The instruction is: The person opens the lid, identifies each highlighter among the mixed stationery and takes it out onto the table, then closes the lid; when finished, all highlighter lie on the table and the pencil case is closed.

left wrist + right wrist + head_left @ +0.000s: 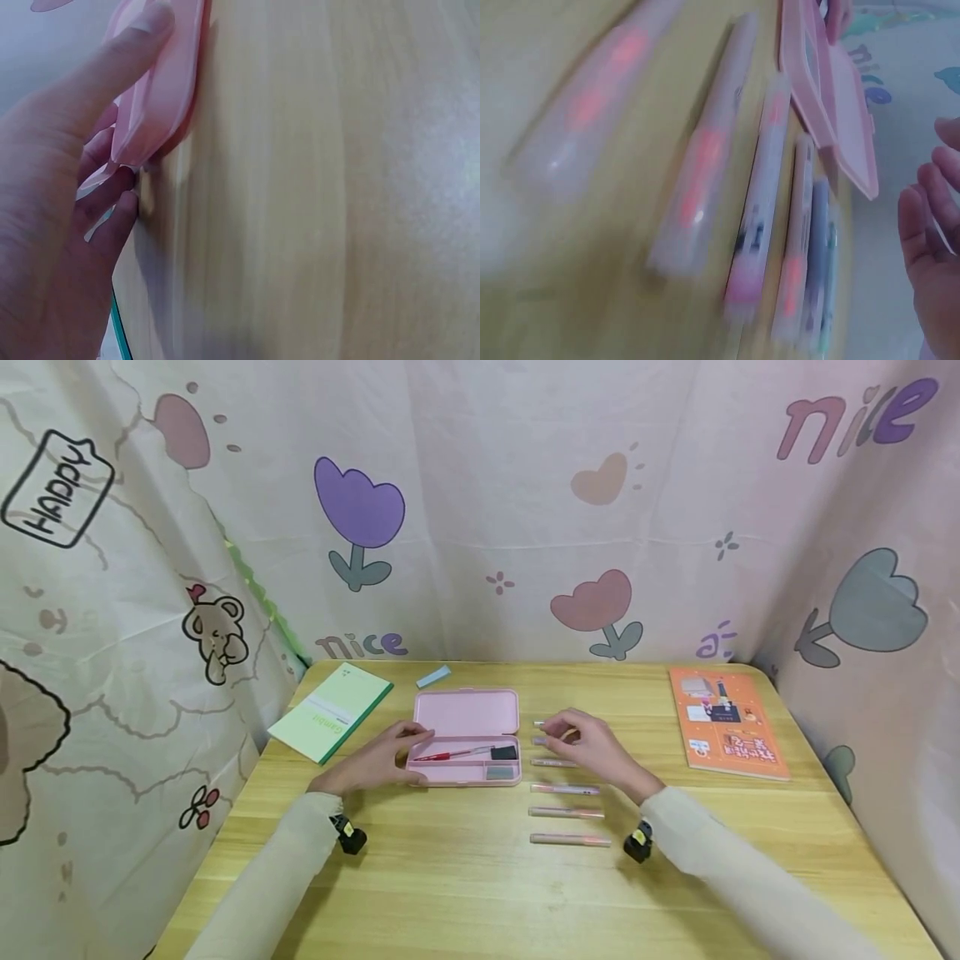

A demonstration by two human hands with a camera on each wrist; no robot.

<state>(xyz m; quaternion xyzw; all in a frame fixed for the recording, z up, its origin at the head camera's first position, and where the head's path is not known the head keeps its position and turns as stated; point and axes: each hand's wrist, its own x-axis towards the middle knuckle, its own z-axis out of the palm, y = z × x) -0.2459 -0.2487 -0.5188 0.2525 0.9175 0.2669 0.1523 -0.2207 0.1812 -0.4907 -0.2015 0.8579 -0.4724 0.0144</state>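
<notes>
A pink pencil case (pixel 467 714) lies with its lid folded back on the table. My left hand (pixel 386 752) grips its left end, the thumb (pixel 135 52) along the front wall and the fingers round the corner. Inside are a red pen (pixel 442 756), a small black item (pixel 504 752) and a grey block (pixel 499 772) in the front compartment. To the right of the case, several pens (pixel 570 839) lie in a column. My right hand (pixel 592 747) hovers over the far pens, fingers loosely bent, and the right wrist view shows nothing in them.
A pale green notebook (pixel 330 710) lies at the back left. Behind the case is a small light blue box (pixel 433 677). An orange book (pixel 727 722) rests at the back right. A patterned curtain (pixel 480 510) hangs along the table's back and sides.
</notes>
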